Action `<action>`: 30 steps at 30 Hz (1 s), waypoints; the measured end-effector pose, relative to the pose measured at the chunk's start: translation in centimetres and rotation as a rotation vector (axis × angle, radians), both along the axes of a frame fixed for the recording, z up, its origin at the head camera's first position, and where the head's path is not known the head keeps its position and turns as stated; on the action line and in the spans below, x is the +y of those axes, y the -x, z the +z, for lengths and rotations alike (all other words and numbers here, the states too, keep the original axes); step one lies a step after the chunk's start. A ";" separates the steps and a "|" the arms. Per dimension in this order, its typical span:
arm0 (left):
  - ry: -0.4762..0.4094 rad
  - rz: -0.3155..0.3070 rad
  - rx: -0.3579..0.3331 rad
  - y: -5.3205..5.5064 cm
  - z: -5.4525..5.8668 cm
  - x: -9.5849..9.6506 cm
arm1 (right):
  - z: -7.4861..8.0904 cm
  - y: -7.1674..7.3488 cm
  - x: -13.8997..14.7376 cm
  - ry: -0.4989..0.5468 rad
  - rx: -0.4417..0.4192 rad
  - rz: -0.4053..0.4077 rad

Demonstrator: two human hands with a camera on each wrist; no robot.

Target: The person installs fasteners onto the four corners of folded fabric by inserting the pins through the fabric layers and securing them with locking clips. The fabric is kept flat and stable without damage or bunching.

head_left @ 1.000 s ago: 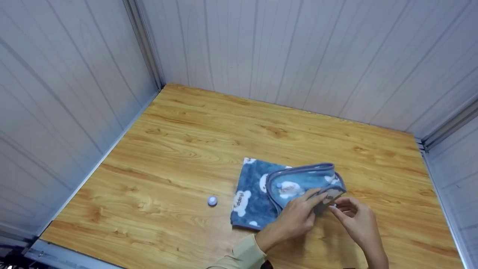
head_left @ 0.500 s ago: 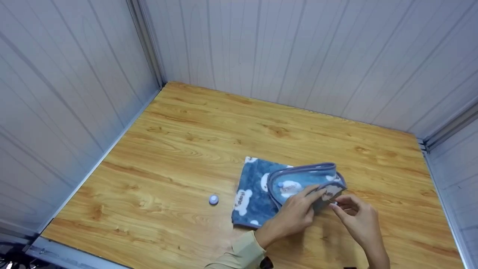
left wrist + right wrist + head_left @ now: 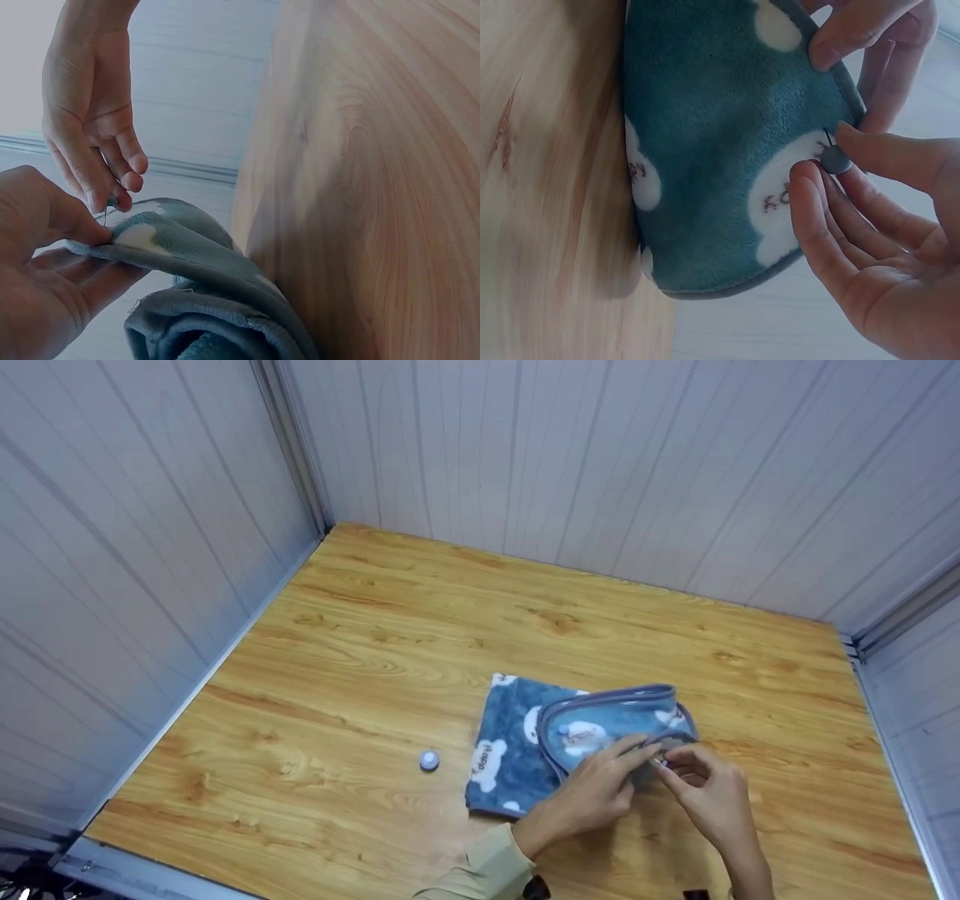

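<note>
A folded blue fleece blanket (image 3: 514, 761) with white bear-shaped patches lies on the table, one grey-bound flap turned up. My left hand (image 3: 592, 791) pinches the flap's edge between thumb and fingers. Right beside it, my right hand (image 3: 712, 799) holds a small pin between thumb and fingertips. In the right wrist view the pin (image 3: 835, 160) shows a round grey-blue head, with its thin shaft against a white patch. The left wrist view shows the pin's shaft upright, close over the cloth by the left thumb. A small blue dot (image 3: 563, 730) sits on the flap.
A small round lilac-white piece (image 3: 429, 760) rests on the wood-grain table (image 3: 337, 682), left of the blanket. Pale panel walls (image 3: 480, 457) enclose the table at the back and both sides.
My right hand has moved slightly left and up with the pin, close in to the flap and the left fingers. The left hand keeps its hold on the edge.
</note>
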State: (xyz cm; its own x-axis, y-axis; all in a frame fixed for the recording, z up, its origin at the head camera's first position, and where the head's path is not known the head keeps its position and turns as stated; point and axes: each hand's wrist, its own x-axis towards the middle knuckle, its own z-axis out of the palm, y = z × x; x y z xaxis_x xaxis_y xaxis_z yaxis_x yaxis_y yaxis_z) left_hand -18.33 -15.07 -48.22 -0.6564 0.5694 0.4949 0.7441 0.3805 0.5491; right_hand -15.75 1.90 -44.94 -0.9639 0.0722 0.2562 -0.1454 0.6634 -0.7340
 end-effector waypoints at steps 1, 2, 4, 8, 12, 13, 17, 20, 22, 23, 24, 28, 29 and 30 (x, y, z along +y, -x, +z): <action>-0.002 -0.005 0.003 0.0 0.0 0.0 | 0.0 0.0 -0.1 0.007 0.006 0.005; -0.003 -0.011 0.006 0.0 -0.1 0.0 | 0.0 0.0 -0.1 0.014 0.013 0.009; -0.006 -0.024 0.007 0.0 -0.1 0.0 | -0.1 0.0 -0.2 0.026 0.018 0.017; 0.002 -0.033 0.018 0.0 -0.2 0.1 | -0.1 0.0 -0.4 0.048 0.030 0.020; 0.006 -0.040 0.016 -0.1 -0.3 0.1 | -0.2 0.1 -0.5 0.052 0.049 0.012; 0.004 -0.044 0.012 -0.1 -0.3 0.1 | -0.3 0.1 -0.5 0.052 0.053 0.009; -0.007 -0.055 0.002 -0.2 -0.3 0.1 | -0.4 0.2 -0.6 0.054 0.065 -0.002; -0.002 -0.056 -0.003 -0.3 -0.4 0.1 | -0.6 0.2 -0.6 0.068 0.068 -0.011; 0.004 -0.057 -0.012 -0.4 -0.4 0.1 | -0.7 0.2 -0.6 0.079 0.069 -0.015; 0.008 -0.056 -0.017 -0.4 -0.4 0.1 | -0.8 0.2 -0.6 0.085 0.069 -0.016; 0.009 -0.057 -0.026 -0.4 -0.5 0.1 | -0.9 0.3 -0.6 0.087 0.068 -0.017; 0.005 -0.065 -0.053 -0.5 -0.5 0.0 | -0.9 0.3 -0.8 0.086 0.067 -0.024; 0.004 -0.066 -0.057 -0.5 -0.5 0.0 | -0.9 0.4 -0.8 0.085 0.066 -0.024; 0.003 -0.068 -0.063 -0.6 -0.5 0.0 | -1.0 0.4 -0.8 0.089 0.066 -0.028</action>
